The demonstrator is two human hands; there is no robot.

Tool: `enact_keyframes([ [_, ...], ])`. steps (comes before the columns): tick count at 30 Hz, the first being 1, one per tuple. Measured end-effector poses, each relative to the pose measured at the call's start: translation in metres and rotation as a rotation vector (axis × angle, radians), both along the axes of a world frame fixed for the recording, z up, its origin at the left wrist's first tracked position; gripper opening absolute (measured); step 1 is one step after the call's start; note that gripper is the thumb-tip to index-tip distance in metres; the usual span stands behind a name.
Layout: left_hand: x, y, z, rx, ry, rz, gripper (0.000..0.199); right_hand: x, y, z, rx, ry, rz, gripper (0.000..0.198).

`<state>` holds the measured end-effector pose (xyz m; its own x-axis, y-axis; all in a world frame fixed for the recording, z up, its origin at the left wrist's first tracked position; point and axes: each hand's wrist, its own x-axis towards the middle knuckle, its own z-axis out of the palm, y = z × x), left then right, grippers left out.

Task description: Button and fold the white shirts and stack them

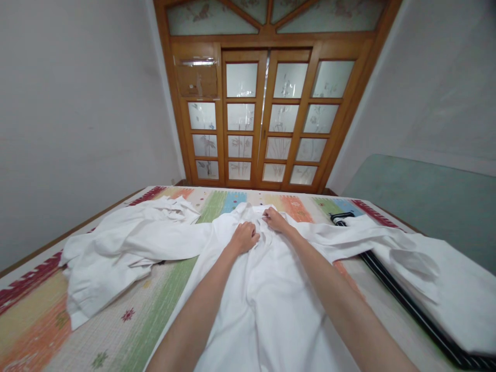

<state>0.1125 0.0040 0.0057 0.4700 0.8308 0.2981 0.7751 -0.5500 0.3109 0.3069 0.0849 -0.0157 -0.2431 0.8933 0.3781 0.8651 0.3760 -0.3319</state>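
Note:
A white long-sleeved shirt (279, 289) lies spread on the bed before me, its collar end away from me and its sleeves stretched out to both sides. My left hand (245, 237) is closed on the shirt's front, just below the collar. Slightly farther off, my right hand (275, 219) pinches the cloth at the collar's right side. Folds run down the shirt from between my hands. The exact edge or button inside my fingers is hidden.
A crumpled white garment (112, 253) lies at left under one sleeve. At right are folded white clothes (457, 289) and black cloth with white stripes (406, 305). A striped patterned sheet (155, 305) covers the bed. A pale green board (426, 191) stands at right; wooden glass-paned doors (267, 119) lie beyond.

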Motion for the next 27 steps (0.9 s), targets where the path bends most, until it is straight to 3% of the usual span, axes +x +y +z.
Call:
enact_keyframes([
  [4, 0.0, 0.005, 0.001, -0.008, -0.129, -0.048, 0.012, 0.0, -0.006, -0.012, 0.115, 0.23, -0.084, 0.01],
  [9, 0.003, 0.008, 0.005, -0.026, -0.225, -0.183, 0.015, 0.0, -0.009, -0.01, 0.228, 0.417, -0.162, 0.018],
  [16, 0.008, 0.006, -0.004, -0.054, -0.147, -0.286, 0.011, -0.002, -0.015, -0.006, 0.292, 0.426, -0.156, 0.021],
  [18, 0.006, 0.006, -0.006, -0.017, -0.193, -0.235, 0.011, -0.004, -0.018, -0.007, 0.272, 0.366, -0.129, 0.026],
  [20, 0.004, 0.006, -0.008, 0.055, -0.227, -0.085, 0.014, -0.006, -0.02, -0.007, 0.247, 0.287, -0.116, 0.026],
  [23, 0.001, 0.007, -0.013, 0.142, -0.132, 0.101, 0.024, -0.008, -0.023, -0.007, 0.213, 0.18, -0.148, 0.018],
  [27, 0.001, 0.007, -0.017, 0.123, 0.055, 0.109, 0.044, -0.01, -0.025, -0.004, 0.216, 0.094, -0.131, 0.022],
])
